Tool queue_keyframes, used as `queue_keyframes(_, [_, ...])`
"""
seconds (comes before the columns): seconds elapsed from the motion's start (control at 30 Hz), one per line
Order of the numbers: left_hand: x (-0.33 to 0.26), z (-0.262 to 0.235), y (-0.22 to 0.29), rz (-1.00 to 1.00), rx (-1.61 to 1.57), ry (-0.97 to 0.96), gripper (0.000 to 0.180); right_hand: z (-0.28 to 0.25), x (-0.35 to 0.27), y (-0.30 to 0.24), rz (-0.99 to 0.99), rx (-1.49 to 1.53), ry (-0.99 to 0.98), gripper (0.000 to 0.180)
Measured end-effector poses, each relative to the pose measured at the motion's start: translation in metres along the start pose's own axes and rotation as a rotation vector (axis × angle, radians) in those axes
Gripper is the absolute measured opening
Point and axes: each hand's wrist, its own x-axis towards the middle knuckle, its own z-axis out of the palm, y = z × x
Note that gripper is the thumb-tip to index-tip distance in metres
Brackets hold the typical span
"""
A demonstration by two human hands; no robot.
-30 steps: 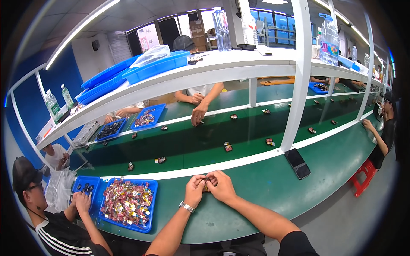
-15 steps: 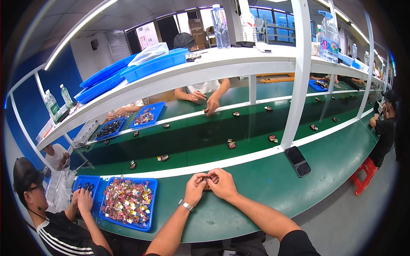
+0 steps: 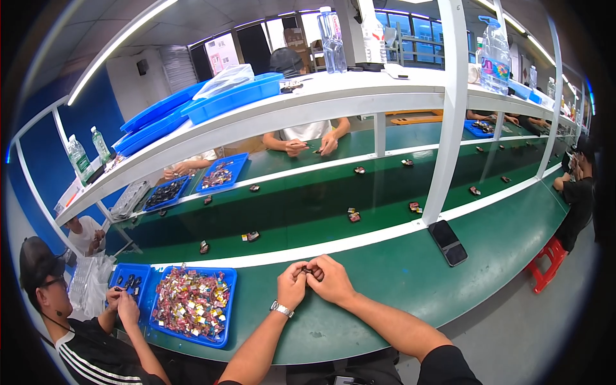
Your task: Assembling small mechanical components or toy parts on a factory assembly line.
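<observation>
My left hand (image 3: 292, 287), with a metal watch on its wrist, and my right hand (image 3: 331, 280) meet over the green bench. Fingers of both are closed around a small dark part (image 3: 309, 271), mostly covered by the fingertips, so its exact kind does not show. To the left of my hands sits a blue tray (image 3: 231, 307) heaped with small red, white and yellow pieces (image 3: 191, 301). Beyond my hands, the green belt (image 3: 289, 221) carries small dark-and-red assemblies, among them one (image 3: 354, 215) with a yellow-and-white tab.
A dark phone (image 3: 447, 243) lies right of my hands, beside a white post (image 3: 449, 122). At left a co-worker (image 3: 80, 333) handles small parts by another blue tray (image 3: 144, 273). Across the belt another person's hands (image 3: 314, 146) work. A white shelf (image 3: 385, 78) spans overhead.
The assemblies on the belt have shifted slightly right. My hands stay together, their fingers now wrapped more closely round the part. The person across has drawn both hands back from the belt.
</observation>
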Motion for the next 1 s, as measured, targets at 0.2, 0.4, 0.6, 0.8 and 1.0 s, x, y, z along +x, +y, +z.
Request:
queue_keyframes(0.2, [0.000, 0.002, 0.001, 0.018, 0.010, -0.014, 0.021, -0.003, 0.000, 0.000, -0.024, -0.025, 0.021, 0.016])
queue_keyframes(0.4, [-0.002, 0.004, 0.008, -0.007, 0.026, -0.047, 0.022, -0.004, 0.000, 0.003, -0.011, -0.024, 0.022, 0.015])
queue_keyframes(0.6, [-0.001, 0.001, 0.003, 0.015, 0.048, 0.006, 0.020, -0.004, 0.001, 0.000, -0.009, -0.016, 0.006, 0.015])
queue_keyframes(0.8, [-0.001, 0.001, 0.005, 0.027, 0.101, 0.013, 0.023, -0.003, 0.000, 0.001, 0.006, 0.001, 0.008, 0.015])
queue_keyframes(1.0, [-0.002, 0.000, 0.017, -0.150, -0.197, -0.150, 0.032, -0.007, 0.002, 0.011, 0.107, 0.017, 0.032, 0.016])
